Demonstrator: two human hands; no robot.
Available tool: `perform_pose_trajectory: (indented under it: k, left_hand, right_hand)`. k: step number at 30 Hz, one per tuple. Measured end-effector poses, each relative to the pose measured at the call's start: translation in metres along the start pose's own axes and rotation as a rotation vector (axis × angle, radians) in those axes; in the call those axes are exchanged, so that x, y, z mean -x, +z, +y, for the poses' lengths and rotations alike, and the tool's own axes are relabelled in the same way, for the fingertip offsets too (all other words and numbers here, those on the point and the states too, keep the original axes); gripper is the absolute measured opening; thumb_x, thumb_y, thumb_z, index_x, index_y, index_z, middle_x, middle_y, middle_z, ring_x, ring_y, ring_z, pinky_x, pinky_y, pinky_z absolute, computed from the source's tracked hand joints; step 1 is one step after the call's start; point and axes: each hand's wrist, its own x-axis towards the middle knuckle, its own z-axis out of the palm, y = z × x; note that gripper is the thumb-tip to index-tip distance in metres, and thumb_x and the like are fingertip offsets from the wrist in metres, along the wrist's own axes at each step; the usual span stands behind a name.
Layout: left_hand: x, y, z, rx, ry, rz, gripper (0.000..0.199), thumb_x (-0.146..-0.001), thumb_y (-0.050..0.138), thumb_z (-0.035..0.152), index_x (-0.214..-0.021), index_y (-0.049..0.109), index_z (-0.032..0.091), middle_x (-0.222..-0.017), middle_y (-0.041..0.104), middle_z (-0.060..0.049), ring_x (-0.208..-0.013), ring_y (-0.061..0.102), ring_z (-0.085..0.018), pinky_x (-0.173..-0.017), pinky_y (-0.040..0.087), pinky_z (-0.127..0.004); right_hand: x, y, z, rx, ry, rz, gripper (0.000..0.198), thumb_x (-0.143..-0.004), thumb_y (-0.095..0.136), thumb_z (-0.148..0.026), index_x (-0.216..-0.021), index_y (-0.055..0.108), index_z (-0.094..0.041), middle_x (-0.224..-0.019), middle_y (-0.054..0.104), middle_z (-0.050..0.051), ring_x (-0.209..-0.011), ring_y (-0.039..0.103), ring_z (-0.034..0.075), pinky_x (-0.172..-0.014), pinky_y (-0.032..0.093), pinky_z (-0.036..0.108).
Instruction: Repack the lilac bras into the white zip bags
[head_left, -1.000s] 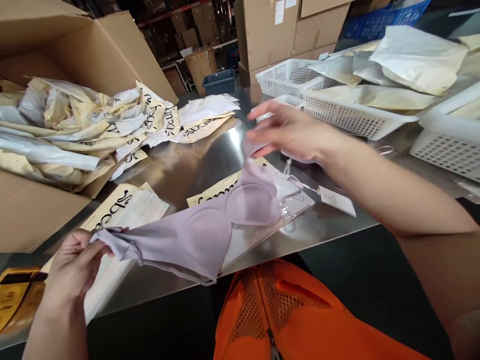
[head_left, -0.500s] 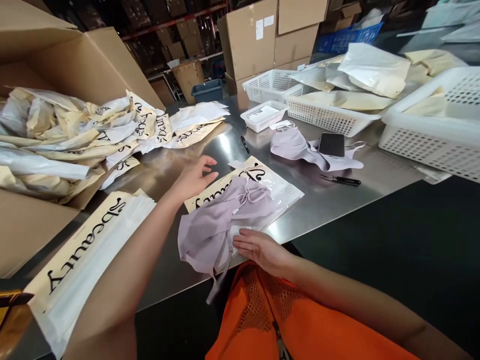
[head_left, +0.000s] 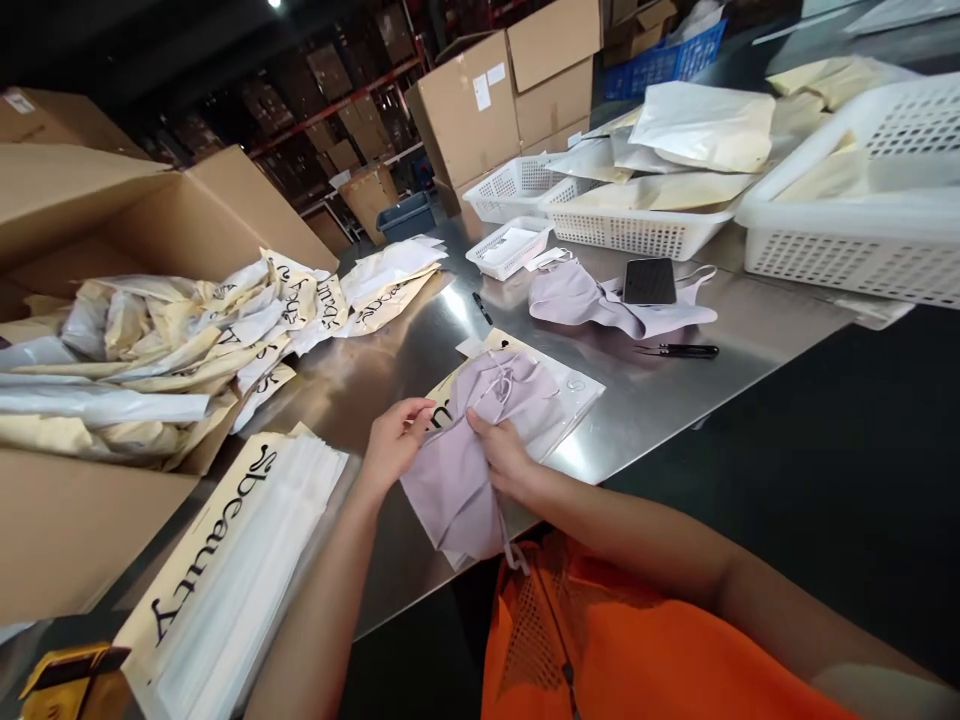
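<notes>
A lavender garment with thin straps (head_left: pixel 457 480) lies bunched over a clear-and-cream plastic bag printed with black lettering (head_left: pixel 574 390). My right hand (head_left: pixel 506 460) is closed on the garment's near middle, thumb on top and fingers under the cloth. At the garment's left edge, my left hand (head_left: pixel 397 440) has its thumb and fingers drawn together on the cloth; the fingertips are partly hidden. One strap dangles past the table edge by my orange vest. Farther right, a second lavender garment, a bra (head_left: pixel 574 300), lies with a black phone (head_left: pixel 649 281) on it.
An open carton (head_left: pixel 97 520) overflowing with packed bags stands at left. Nearer lies a stack of "beauty" bags (head_left: pixel 225 560). Black-handled tweezers (head_left: pixel 679 350), a black pen (head_left: pixel 482 308), a small white tray (head_left: pixel 510 262) and white perforated baskets (head_left: pixel 645 236) occupy the metal table (head_left: pixel 405 575).
My right hand has moved up from the near edge and gripped the garment. My left hand has come down onto its left edge. The garment is gathered tighter, and the view has shifted.
</notes>
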Motion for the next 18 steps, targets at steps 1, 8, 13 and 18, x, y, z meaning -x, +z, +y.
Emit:
perform_pose_trajectory:
  k: [1, 8, 13, 18]
  left_hand:
    - [0.003, -0.007, 0.0, -0.021, 0.003, 0.065, 0.038, -0.093, 0.041, 0.041, -0.109, 0.067, 0.019, -0.103, 0.071, -0.006, -0.091, 0.065, -0.018, -0.082, 0.051, -0.029]
    - [0.065, 0.037, 0.018, -0.16, 0.092, -0.013, 0.025, -0.09, 0.05, 0.035, -0.099, 0.068, 0.021, -0.098, 0.069, -0.007, -0.089, 0.063, -0.021, -0.079, 0.05, -0.032]
    - [0.099, 0.097, 0.047, -0.586, 0.25, -0.269, 0.033, -0.091, 0.049, 0.018, -0.12, 0.062, 0.01, -0.109, 0.067, -0.016, -0.098, 0.062, -0.027, -0.067, 0.052, -0.032]
    - [0.091, 0.09, 0.047, -0.6, 0.239, -0.266, 0.024, -0.088, 0.043, 0.005, -0.088, 0.066, 0.013, -0.084, 0.067, -0.011, -0.075, 0.065, -0.023, -0.056, 0.048, -0.03]
  right_hand:
    - [0.006, -0.015, -0.014, -0.021, 0.004, 0.017, 0.032, -0.084, 0.054, -0.057, -0.095, 0.057, -0.027, -0.08, 0.073, -0.001, -0.073, 0.069, 0.021, -0.074, 0.06, 0.041]
    - [0.063, -0.138, -0.135, -0.004, -0.037, 0.126, 0.039, -0.056, 0.088, -0.038, -0.086, 0.07, -0.02, -0.09, 0.074, 0.005, -0.083, 0.07, 0.022, -0.091, 0.055, 0.04]
    - [0.101, -0.19, -0.176, 0.141, -0.062, 0.256, 0.045, -0.045, 0.092, -0.043, -0.078, 0.073, -0.019, -0.084, 0.073, 0.009, -0.072, 0.069, 0.022, -0.073, 0.058, 0.038]
    - [0.117, -0.22, -0.166, 0.274, -0.168, 0.118, 0.041, -0.049, 0.09, -0.048, -0.077, 0.074, -0.021, -0.073, 0.071, 0.006, -0.064, 0.066, 0.016, -0.072, 0.057, 0.034]
